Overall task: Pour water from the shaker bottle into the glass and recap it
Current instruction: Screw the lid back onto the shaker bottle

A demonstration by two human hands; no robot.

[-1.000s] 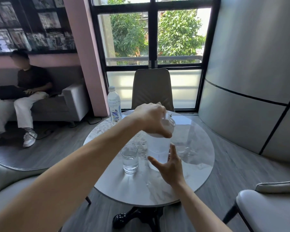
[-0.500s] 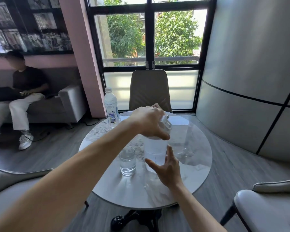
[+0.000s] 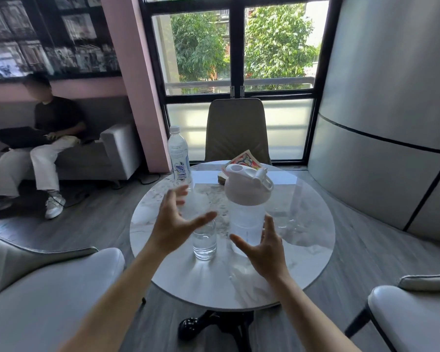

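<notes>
The shaker bottle [image 3: 247, 214] stands upright on the round marble table [image 3: 302, 224], translucent with a pale pink lid [image 3: 244, 189] seated on top, its flip cap up. A clear glass [image 3: 205, 242] holding some water stands just left of it. My left hand [image 3: 173, 224] hovers open above and left of the glass, fingers spread, touching nothing. My right hand [image 3: 264, 250] is open in front of the shaker's base, fingers apart, close to the bottle without gripping it.
A plastic water bottle [image 3: 178, 156] stands at the table's far left edge. A colourful book [image 3: 244, 161] lies behind the shaker. A chair [image 3: 236, 128] faces me across the table; armchairs sit at near left [image 3: 48, 288] and near right [image 3: 414, 313]. A person [image 3: 41, 138] sits on a sofa.
My left hand has let go of the shaker's lid and pulled back to the left, fingers spread. My right hand stays open by the bottle's base.
</notes>
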